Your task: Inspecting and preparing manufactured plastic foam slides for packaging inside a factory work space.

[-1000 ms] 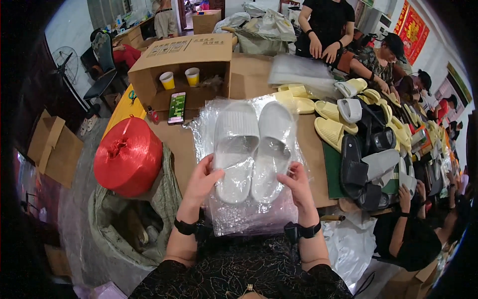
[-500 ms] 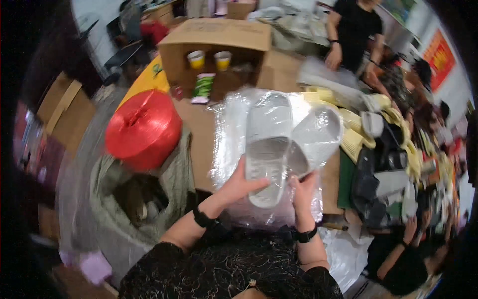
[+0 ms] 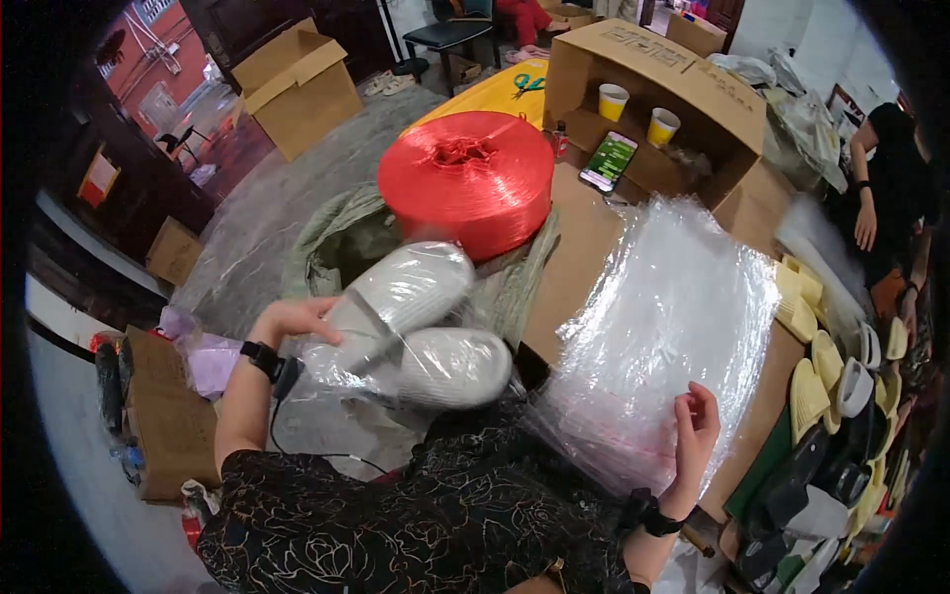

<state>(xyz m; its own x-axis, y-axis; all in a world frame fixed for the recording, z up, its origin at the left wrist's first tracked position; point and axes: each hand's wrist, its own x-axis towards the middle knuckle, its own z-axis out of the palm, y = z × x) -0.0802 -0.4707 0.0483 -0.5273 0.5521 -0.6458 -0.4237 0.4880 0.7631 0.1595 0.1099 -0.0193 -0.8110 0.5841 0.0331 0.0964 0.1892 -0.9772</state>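
Note:
My left hand [image 3: 302,322] grips a pair of light grey slippers [image 3: 411,287] by one end, with the thumb on top. Clear plastic film wraps the slippers, which are held out to the left in front of the green woven sack [image 3: 332,233]. Loosely bent and holding nothing, my right hand [image 3: 696,431] hovers over the near right part of a stack of clear plastic bags [image 3: 673,297]; whether it touches them I cannot tell.
A big red roll of plastic twine [image 3: 470,178] sits by the sack. Behind the bags, an open cardboard box [image 3: 653,64] shelters two yellow-and-white cups and a phone [image 3: 609,161]. Yellow, black and grey slippers [image 3: 811,396] crowd the right side, near another person [image 3: 891,178].
My view has turned left. The left hand has carried the wrapped slippers off the bag stack toward the sack. My right hand has let go of them and stays by the stack.

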